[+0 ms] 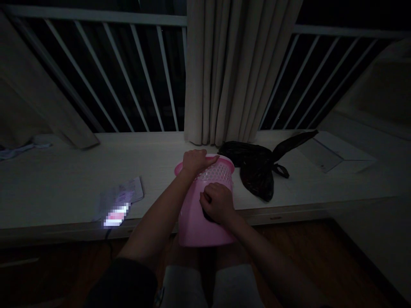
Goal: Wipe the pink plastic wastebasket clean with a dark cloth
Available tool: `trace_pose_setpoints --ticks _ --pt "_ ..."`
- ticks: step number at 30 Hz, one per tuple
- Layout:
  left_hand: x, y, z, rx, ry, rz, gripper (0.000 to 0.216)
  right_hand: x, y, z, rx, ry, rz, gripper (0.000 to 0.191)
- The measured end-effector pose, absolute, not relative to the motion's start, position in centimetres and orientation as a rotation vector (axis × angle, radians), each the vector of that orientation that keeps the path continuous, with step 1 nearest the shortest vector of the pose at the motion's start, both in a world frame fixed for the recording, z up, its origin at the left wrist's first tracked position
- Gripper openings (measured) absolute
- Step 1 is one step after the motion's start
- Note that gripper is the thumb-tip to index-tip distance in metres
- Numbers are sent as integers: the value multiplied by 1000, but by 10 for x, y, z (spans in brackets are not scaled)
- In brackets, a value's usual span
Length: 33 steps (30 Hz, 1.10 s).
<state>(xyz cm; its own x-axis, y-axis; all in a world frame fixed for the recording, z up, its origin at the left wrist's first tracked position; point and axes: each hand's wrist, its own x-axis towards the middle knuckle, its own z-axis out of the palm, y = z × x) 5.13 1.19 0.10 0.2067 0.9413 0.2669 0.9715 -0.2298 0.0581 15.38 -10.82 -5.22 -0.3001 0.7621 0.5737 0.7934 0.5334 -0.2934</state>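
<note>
A pink plastic basket (201, 222) with a mesh upper wall leans against the edge of a pale window ledge (64, 179), resting by my knees. My left hand (196, 161) lies over its rim, fingers curled around the edge. My right hand (218, 203) presses against the basket's side with closed fingers, and something small and dark shows under it that I cannot make out. A black plastic bag (257, 167) lies crumpled on the ledge just right of the basket.
A beige curtain (231, 72) hangs behind the basket in front of white window bars (135, 77). Papers (123, 196) lie at the ledge's left, a flat white box (334, 154) at its right. Dark wooden floor (321, 256) lies below. The room is dim.
</note>
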Motion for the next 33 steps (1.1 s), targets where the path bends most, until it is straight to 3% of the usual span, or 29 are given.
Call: trace_pose_setpoints --ticks 21,33 --pt "56 10 0 -2327 -1893 -454 83 153 -140 -56 -1212 -2164 -78 22" --pt "57 10 -1 -2349 -1883 -480 70 156 -138 -61 -1205 -2129 -53 25"
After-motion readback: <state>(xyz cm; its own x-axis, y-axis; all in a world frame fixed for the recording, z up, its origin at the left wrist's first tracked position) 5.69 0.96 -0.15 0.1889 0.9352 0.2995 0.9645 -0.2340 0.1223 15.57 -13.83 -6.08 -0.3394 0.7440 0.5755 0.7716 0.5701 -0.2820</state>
